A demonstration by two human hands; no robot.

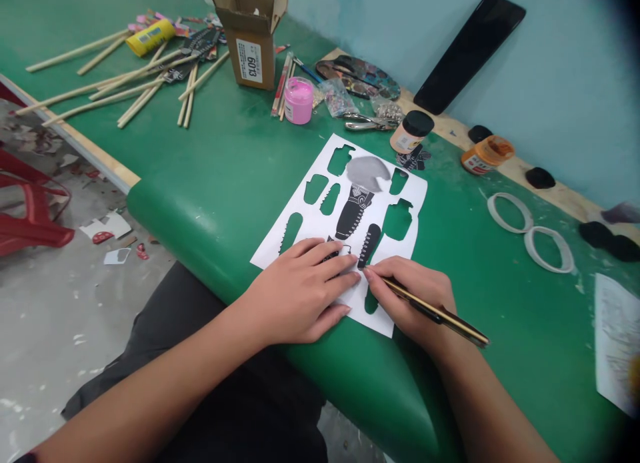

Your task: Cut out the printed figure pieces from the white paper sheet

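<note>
A white paper sheet point(320, 217) with several cut-out holes and black printed shapes lies at the table's front edge. My left hand point(305, 286) rests flat on its lower part, fingers spread, partly covering a black shape. In my right hand point(413, 293) is a slim gold-and-black pen-like tool point(435, 311), pinched near its tip. That tip meets the paper at the lower end of a narrow black shape point(369, 246) with a toothed edge. A larger black printed figure point(354, 213) with a grey round top stands in the sheet's middle.
On the green table point(200, 183), wooden sticks point(115, 96) lie at the left, beside a cardboard box point(253, 56). A pink jar point(299, 101), a black-lidded jar point(413, 131) and an orange jar point(486, 156) stand behind the sheet. White rings point(549, 249) lie right.
</note>
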